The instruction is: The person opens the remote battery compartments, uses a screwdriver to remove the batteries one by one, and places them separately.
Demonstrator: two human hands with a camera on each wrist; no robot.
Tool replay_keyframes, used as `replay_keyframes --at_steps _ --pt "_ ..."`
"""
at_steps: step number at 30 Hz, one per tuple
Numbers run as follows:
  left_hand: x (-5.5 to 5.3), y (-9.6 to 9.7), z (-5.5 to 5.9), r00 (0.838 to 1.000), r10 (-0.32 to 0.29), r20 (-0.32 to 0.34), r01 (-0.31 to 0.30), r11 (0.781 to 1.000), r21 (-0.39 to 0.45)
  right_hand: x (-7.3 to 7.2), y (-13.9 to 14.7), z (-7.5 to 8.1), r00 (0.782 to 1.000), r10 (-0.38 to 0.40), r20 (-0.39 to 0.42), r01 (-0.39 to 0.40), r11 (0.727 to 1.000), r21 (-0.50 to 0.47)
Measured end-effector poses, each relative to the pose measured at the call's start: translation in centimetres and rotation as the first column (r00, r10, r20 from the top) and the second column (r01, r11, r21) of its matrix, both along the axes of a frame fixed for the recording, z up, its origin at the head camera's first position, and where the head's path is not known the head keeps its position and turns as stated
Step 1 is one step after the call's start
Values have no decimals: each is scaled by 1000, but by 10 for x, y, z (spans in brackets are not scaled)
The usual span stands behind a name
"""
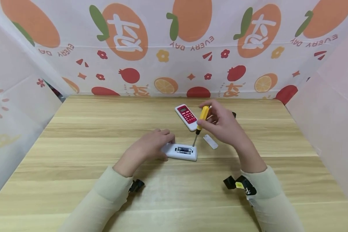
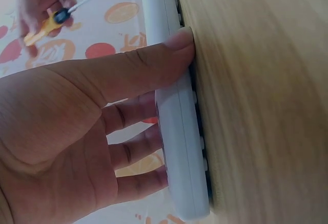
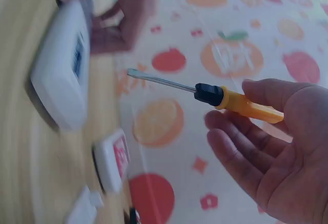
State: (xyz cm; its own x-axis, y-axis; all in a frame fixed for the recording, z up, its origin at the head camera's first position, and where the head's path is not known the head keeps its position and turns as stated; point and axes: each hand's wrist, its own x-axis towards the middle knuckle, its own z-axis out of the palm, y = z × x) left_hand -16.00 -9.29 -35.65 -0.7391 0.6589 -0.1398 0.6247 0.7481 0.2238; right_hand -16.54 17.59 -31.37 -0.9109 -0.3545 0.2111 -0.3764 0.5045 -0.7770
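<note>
A white remote control (image 1: 174, 155) lies face down on the table, its battery compartment uncovered with batteries (image 1: 184, 150) inside. My left hand (image 1: 150, 145) grips its left end, thumb (image 2: 179, 42) along the near edge and fingers at the far side. In my right hand (image 1: 224, 125) is a flat-tipped screwdriver (image 3: 248, 106) with a yellow handle and black collar, pinched between thumb and fingers. Its shaft slants down toward the remote's right end; in the right wrist view the tip (image 3: 134, 73) is apart from the remote.
Behind the white remote lies a second remote (image 1: 187, 116) with a red face and buttons. A small white battery cover (image 1: 210, 141) rests to the right. Part of a dark object (image 1: 234, 114) shows behind my right hand. A fruit-print cloth (image 1: 145, 67) hangs at the wooden table's (image 1: 75, 135) back edge.
</note>
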Motion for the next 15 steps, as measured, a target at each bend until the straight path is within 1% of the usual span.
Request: replay_keyframes --at_steps 2,5,8,15 --pt "0 1 0 1000 0 -2 0 1000 1 5 -10 1 999 23 -36 -22 1000 13" --pt "0 2 -1 1000 11 6 -11 1000 2 10 -19 -1 998 41 -46 -40 999 34" --pt "-1 3 -1 1000 18 11 -18 1000 -2 11 -25 -5 997 61 -51 -58 996 62" --pt "0 1 -3 1000 10 -2 -10 1000 -20 12 -39 -16 994 93 -54 -82 980 179"
